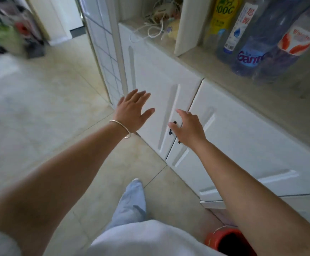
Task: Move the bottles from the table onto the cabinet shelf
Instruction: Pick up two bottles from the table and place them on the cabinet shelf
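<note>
From the head camera, both arms reach out in front of a white cabinet [169,89]. The left hand [133,110] has its fingers spread out flat and holds nothing. It has a thin bracelet [121,128] on the wrist. The right hand [187,129] holds nothing either; its fingers are loose and a little bent, in front of the small dark door handles [170,133], but it is hard to tell if it touches them. The two doors look closed. Up on the cabinet shelf [215,65] stand four bottles in a row: a yellow bottle [222,19], a clear bottle [237,32] with a white label, a blue bottle [255,50], and a bottle with an orange and white label [287,52]. They stand close side by side. On the left part of the shelf, past a white divider [191,24], lies a pile of white cables [156,28]. The table is not in view, so I cannot say if more bottles wait there. A foot [132,200] steps over the tiled floor [48,108], and a red bucket [228,242] sits low on the right. It looks like the hands are between trips. I think the next move is to go to the table, take another bottle, and find free room on the shelf beside the row.
</note>
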